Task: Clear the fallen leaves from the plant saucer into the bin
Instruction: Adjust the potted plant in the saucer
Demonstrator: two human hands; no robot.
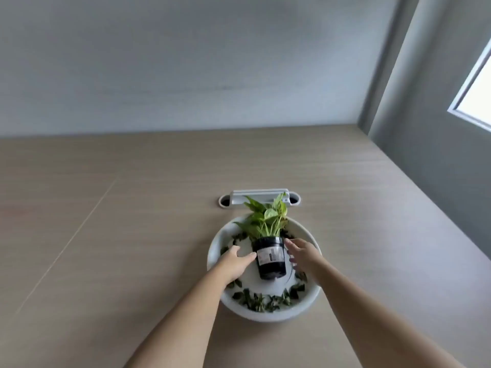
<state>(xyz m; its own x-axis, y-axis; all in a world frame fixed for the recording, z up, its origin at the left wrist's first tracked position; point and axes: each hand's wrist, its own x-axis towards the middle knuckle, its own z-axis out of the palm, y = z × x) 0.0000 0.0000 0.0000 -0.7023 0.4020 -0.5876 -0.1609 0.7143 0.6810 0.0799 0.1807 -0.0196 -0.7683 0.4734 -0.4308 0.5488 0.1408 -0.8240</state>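
Observation:
A round white saucer [268,316] sits on the wooden table. A black plant pot [271,261] with a white label and green leaves stands in its middle. Dark fallen leaves [261,301] lie in a ring around the pot, thickest along the near rim. My left hand [235,264] is at the pot's left side, its fingertips touching or nearly touching the label. My right hand [301,254] is at the pot's right side with fingers spread. Neither hand has closed around the pot. No bin is in view.
A white cable grommet with a raised cover [259,199] is set into the table [132,221] just behind the plant. A grey wall runs along the table's far edge and right side, with a window frame [473,83] at the upper right.

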